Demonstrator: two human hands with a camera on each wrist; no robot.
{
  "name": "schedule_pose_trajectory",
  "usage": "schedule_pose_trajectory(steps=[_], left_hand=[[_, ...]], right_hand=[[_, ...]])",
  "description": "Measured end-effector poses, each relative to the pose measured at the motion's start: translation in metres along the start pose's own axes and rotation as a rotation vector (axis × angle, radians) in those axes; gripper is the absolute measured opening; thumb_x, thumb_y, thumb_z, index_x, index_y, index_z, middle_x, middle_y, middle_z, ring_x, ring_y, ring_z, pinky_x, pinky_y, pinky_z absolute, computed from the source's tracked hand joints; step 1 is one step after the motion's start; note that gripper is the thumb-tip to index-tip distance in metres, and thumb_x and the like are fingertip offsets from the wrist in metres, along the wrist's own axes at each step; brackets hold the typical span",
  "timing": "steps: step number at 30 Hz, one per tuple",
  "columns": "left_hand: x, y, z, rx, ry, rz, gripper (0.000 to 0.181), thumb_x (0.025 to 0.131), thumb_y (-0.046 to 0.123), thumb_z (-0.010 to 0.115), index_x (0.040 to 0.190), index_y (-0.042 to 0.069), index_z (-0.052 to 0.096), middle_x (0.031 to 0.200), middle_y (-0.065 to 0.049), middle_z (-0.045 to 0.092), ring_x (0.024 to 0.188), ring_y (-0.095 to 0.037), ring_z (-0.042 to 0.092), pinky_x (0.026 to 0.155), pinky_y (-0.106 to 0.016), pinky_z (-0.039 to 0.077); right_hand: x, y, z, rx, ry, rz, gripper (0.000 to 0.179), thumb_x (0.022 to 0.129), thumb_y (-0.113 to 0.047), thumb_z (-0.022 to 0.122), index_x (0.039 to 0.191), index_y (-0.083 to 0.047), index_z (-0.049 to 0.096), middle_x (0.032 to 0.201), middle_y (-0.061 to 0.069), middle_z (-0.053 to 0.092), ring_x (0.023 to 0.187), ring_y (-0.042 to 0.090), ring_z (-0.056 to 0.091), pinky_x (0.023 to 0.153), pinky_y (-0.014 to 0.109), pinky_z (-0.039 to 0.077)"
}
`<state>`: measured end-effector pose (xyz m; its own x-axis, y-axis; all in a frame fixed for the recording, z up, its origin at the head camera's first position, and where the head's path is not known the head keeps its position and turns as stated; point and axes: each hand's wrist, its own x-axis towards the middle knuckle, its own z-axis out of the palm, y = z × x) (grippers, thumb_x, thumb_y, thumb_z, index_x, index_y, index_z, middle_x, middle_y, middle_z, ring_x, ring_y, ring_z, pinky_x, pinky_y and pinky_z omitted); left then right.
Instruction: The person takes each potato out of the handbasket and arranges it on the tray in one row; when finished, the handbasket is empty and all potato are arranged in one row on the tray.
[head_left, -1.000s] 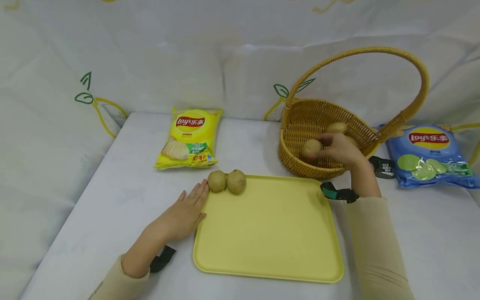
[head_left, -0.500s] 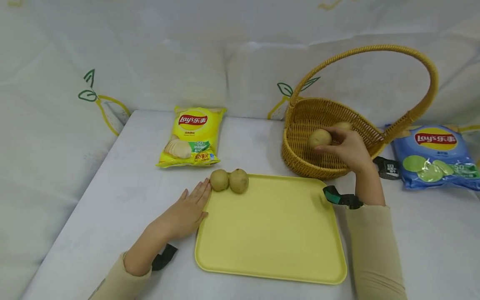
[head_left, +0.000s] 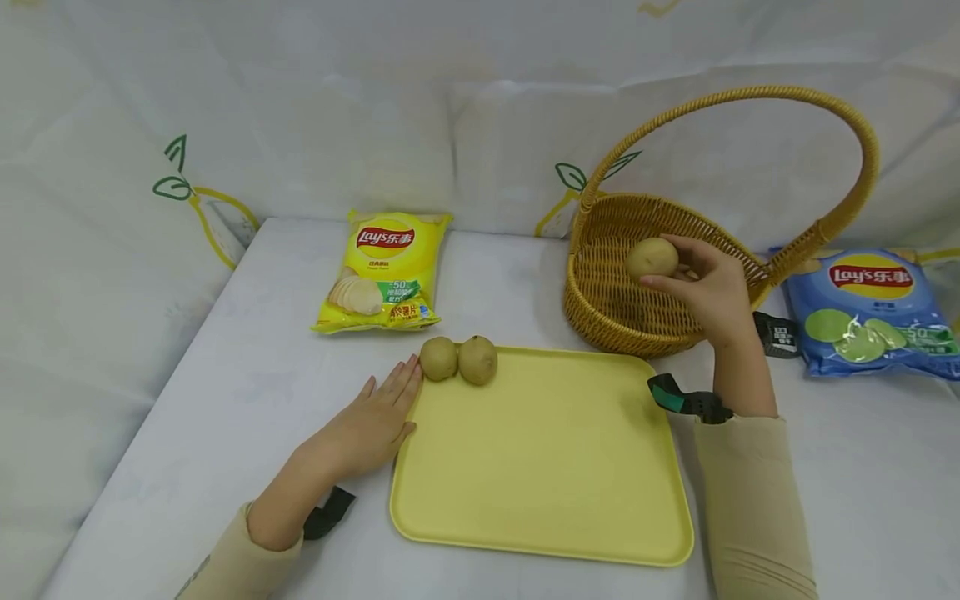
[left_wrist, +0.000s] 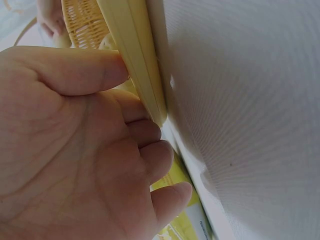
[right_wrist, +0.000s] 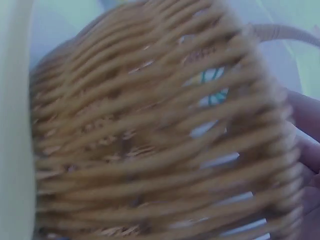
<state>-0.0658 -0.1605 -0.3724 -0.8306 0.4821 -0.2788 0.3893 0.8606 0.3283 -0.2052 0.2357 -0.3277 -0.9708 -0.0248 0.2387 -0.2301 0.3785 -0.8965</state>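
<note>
My right hand (head_left: 708,287) pinches a round, tan potato (head_left: 651,257) between thumb and fingers, over the opening of the wicker basket (head_left: 600,321). In the right wrist view the basket's blurred weave (right_wrist: 150,125) fills most of the picture; parts of the fingers (right_wrist: 306,155) show at the right and the potato is hidden. My left hand (head_left: 367,429) lies along the left edge of the yellow tray (head_left: 540,467), fingers extended. Its thumb (left_wrist: 95,72) touches the tray's rim (left_wrist: 135,60). Two potatoes (head_left: 438,358) sit side by side in the tray's far left corner, by the left fingertips.
A yellow chip bag (head_left: 386,271) lies behind the tray, left of the basket. Right of the basket lies a blue chip bag (head_left: 862,308), with a small black packet (head_left: 777,335) beside it. The basket's tall handle (head_left: 862,150) arches up above the right hand.
My right hand has lifted the potato from the basket's bottom, up and slightly right, toward the level of its rim. The left hand keeps its place at the tray; the head view has shifted slightly.
</note>
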Motion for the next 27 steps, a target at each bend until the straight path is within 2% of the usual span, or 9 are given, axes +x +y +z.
schedule_pose_trajectory(steps=[7, 11, 14, 21, 27], left_hand=[[-0.001, 0.001, -0.001, -0.003, 0.007, 0.006, 0.064, 0.099, 0.018, 0.046, 0.147, -0.009, 0.014, 0.155, -0.022, 0.004, 0.142, -0.034, 0.007, 0.109, -0.059, 0.014], [-0.001, 0.001, -0.002, 0.002, 0.001, 0.003, 0.064, 0.099, 0.019, 0.046, 0.147, -0.009, 0.014, 0.155, -0.022, 0.004, 0.142, -0.034, 0.007, 0.108, -0.059, 0.015], [0.0, 0.002, -0.002, 0.002, -0.003, 0.003, 0.064, 0.099, 0.018, 0.046, 0.147, -0.009, 0.013, 0.155, -0.022, 0.004, 0.142, -0.035, 0.007, 0.108, -0.059, 0.015], [0.0, 0.002, -0.002, 0.007, -0.006, -0.001, 0.063, 0.099, 0.018, 0.046, 0.147, -0.009, 0.014, 0.155, -0.022, 0.004, 0.142, -0.035, 0.007, 0.109, -0.059, 0.015], [0.0, 0.002, -0.003, 0.008, -0.002, 0.005, 0.063, 0.099, 0.017, 0.046, 0.146, -0.01, 0.014, 0.155, -0.023, 0.005, 0.142, -0.035, 0.007, 0.108, -0.059, 0.016]], right_hand=[[-0.009, -0.022, 0.003, 0.234, -0.038, -0.046, 0.052, 0.075, 0.011, 0.073, 0.124, -0.001, 0.061, 0.11, -0.001, 0.062, 0.099, 0.008, 0.06, 0.078, 0.014, 0.049], [-0.014, -0.033, 0.008, 0.307, -0.097, -0.102, 0.052, 0.074, 0.015, 0.072, 0.122, 0.0, 0.062, 0.11, 0.001, 0.065, 0.093, 0.009, 0.065, 0.077, 0.016, 0.051], [-0.017, -0.039, 0.012, 0.287, -0.132, -0.138, 0.052, 0.074, 0.015, 0.072, 0.122, 0.0, 0.062, 0.11, 0.0, 0.065, 0.092, 0.009, 0.066, 0.077, 0.017, 0.051], [-0.021, -0.049, 0.03, 0.161, -0.226, -0.208, 0.054, 0.074, 0.01, 0.074, 0.126, 0.001, 0.059, 0.114, -0.002, 0.063, 0.097, 0.008, 0.063, 0.078, 0.018, 0.051], [-0.024, -0.05, 0.047, 0.097, -0.286, -0.218, 0.055, 0.073, 0.007, 0.076, 0.124, 0.004, 0.058, 0.122, 0.006, 0.061, 0.103, 0.01, 0.06, 0.084, 0.021, 0.05]])
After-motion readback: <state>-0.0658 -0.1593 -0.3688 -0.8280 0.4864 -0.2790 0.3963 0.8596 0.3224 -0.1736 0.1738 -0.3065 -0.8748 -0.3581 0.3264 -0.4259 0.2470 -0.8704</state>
